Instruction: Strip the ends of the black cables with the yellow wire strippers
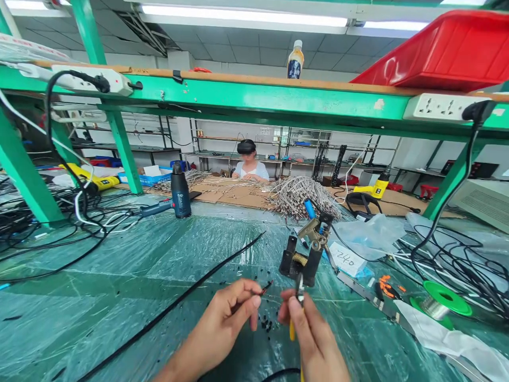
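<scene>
My left hand (pixel 228 321) pinches the end of a black cable, whose thin red and black wires (pixel 268 287) stick out past the fingertips. In my right hand (pixel 316 337) is a pair of cutting pliers (pixel 299 291) with yellow handles, its metal jaws pointing up and away from me. The jaws are a little to the right of the wire ends, not touching them. Small black scraps (pixel 266 322) lie on the table between my hands. Just beyond the pliers stands a metal soldering-iron stand (pixel 302 260). Another length of black cable (pixel 191 286) runs diagonally on the left.
A heat gun (pixel 181 193) stands at the back left. Bundled pale wires (pixel 304 195) lie on cardboard behind the stand. To the right are a solder spool (pixel 443 301), an orange-black tool (pixel 386 287) and tangled cables (pixel 449 246). A co-worker (pixel 250 164) sits opposite, under the green shelf beam (pixel 254 98).
</scene>
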{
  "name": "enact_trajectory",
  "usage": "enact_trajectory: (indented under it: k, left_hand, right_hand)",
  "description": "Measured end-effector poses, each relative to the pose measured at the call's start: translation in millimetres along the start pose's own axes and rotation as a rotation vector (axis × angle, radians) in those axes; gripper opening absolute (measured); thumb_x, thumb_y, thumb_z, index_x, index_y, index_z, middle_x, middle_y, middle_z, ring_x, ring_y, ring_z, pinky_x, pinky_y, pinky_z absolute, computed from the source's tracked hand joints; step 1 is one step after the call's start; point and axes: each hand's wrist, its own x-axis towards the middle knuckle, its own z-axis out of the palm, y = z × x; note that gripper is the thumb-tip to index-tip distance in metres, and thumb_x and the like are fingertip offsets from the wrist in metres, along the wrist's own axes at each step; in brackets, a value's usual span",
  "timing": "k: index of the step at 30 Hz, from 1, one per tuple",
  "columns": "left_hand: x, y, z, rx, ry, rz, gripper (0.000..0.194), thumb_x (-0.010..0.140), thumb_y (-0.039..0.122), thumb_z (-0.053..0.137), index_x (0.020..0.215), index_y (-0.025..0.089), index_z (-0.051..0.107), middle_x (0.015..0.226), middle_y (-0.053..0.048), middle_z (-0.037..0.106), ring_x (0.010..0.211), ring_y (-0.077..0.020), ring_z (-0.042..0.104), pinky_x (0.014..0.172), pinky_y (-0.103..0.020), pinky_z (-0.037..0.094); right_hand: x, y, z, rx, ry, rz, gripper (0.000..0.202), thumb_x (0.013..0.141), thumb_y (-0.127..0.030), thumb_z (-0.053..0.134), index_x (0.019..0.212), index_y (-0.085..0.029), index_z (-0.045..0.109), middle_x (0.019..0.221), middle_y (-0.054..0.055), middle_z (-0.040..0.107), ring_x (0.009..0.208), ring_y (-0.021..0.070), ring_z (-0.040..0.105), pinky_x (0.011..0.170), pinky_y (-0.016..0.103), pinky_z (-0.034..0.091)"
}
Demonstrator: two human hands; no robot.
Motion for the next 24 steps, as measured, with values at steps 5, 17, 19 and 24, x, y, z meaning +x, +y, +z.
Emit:
enact_trajectory:
  k: [5, 17, 19, 24]
  left_hand:
    - [-5.3, -0.1, 13.0, -0.061, -0.057, -0.04, 0.03, 0.093, 0.045, 0.043, 0.087, 0.018, 0.054, 0.068, 0.003, 0.053, 0.047, -0.007, 0.034, 0.044, -0.02, 0.025]
    - [-9.8, 0.4, 23.8, -0.082, -0.089, -0.091, 0.037, 0.092, 0.048, 0.041, 0.079, 0.016, 0.055, 0.061, 0.003, 0.054, 0.043, -0.0066, 0.042, 0.043, -0.018, 0.031]
    - [-11.0, -1.2, 26.0, -0.06, -0.067, -0.076, 0.036, 0.092, 0.048, 0.042, 0.08, 0.017, 0.055, 0.063, 0.003, 0.055, 0.043, -0.0067, 0.043, 0.044, -0.018, 0.032]
    - [-12.9, -1.9, 29.8, -0.011, -0.034, -0.05, 0.037, 0.092, 0.049, 0.041, 0.081, 0.017, 0.055, 0.061, 0.003, 0.053, 0.043, -0.0072, 0.043, 0.043, -0.019, 0.032]
  right_hand:
    - [4.8, 7.9, 2.7, -0.049, -0.196, -0.071, 0.039, 0.088, -0.056, 0.045, 0.105, -0.023, 0.059, 0.074, 0.0, 0.059, 0.071, 0.0169, 0.055, 0.067, 0.025, 0.043]
    - [1.8, 4.3, 6.4, 0.095, -0.243, -0.099, 0.031, 0.082, -0.05, 0.06, 0.085, -0.019, 0.062, 0.072, -0.001, 0.057, 0.064, 0.0129, 0.049, 0.057, 0.022, 0.038]
    - [1.3, 4.2, 8.2, 0.127, -0.227, -0.083, 0.032, 0.08, -0.05, 0.061, 0.084, -0.019, 0.063, 0.068, -0.002, 0.055, 0.06, 0.0119, 0.045, 0.054, 0.022, 0.035]
    - [0.7, 8.1, 11.7, 0.186, -0.257, -0.026, 0.037, 0.081, -0.054, 0.058, 0.084, -0.018, 0.061, 0.058, -0.003, 0.05, 0.054, 0.0113, 0.041, 0.052, 0.023, 0.033]
